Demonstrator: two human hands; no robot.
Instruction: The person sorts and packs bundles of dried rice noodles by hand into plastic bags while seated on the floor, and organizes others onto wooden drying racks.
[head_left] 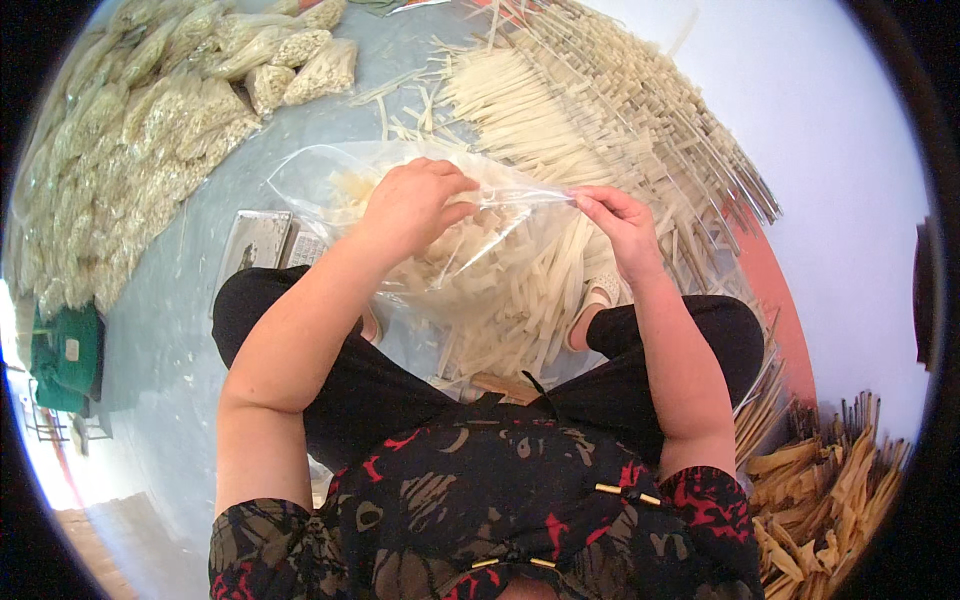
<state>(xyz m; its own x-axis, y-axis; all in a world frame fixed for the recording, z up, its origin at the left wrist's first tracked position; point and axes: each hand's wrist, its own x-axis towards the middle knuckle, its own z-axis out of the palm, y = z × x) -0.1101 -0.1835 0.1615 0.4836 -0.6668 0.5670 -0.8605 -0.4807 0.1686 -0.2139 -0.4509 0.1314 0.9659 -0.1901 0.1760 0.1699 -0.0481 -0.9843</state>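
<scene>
A clear plastic bag (330, 165), partly filled with pale, flat strips, lies in front of me between my knees. My right hand (620, 222) pinches a gathered corner of the bag between thumb and fingers. The film is drawn taut from there toward my left hand (415, 205). That hand hovers over or rests on the bag, its thumb and fingers apart; whether it touches the film I cannot tell. Loose pale strips (540, 275) spread under and beside the bag, down to my right foot.
Filled clear bags (150, 150) are heaped at the far left. Strips hanging on thin rods (640, 110) are stacked at the far right. Brownish strips (825, 490) stand at the near right. A printed flat box (255, 245) sits by my left knee, and a green container (68, 355) farther left.
</scene>
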